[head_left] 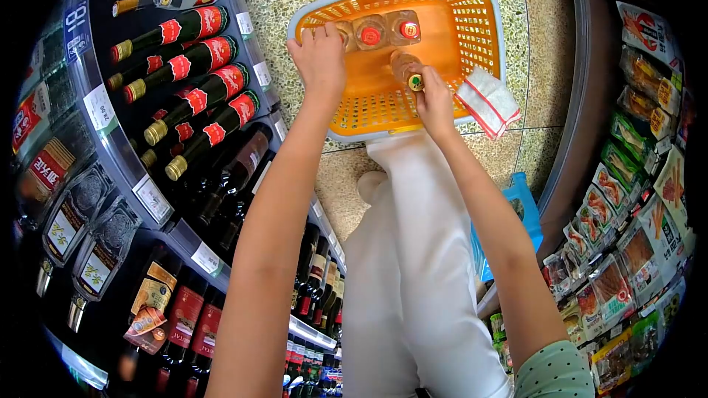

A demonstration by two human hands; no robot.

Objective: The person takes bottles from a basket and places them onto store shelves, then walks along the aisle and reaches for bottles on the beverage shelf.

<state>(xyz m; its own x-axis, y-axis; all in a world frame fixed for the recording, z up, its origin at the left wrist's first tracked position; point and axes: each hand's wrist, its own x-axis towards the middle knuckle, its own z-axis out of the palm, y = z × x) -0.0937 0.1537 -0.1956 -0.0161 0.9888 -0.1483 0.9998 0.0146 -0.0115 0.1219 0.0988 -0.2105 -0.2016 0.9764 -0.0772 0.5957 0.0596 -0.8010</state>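
My left hand [320, 63] reaches into the left end of an orange shopping basket [472, 11] with a grey rim. Its fingers are bent down around a clear bottle [344, 32], mostly covered by the hand. Beside that bottle stand two more clear bottles [370, 32] [405, 28] with red and gold tops. With my right hand [436, 103] I grip another clear bottle [405, 64] near its green and gold cap, tilted over the basket's middle. A white cloth with red stripes [489, 102] hangs over the basket's near right corner.
On the left, shelves hold green bottles with red labels [210, 93], dark wine bottles [184, 317] and price tags. Packaged foods [612, 287] line the right-hand shelf. A blue plastic item [522, 210] stands on the speckled floor [546, 44] beside my right leg.
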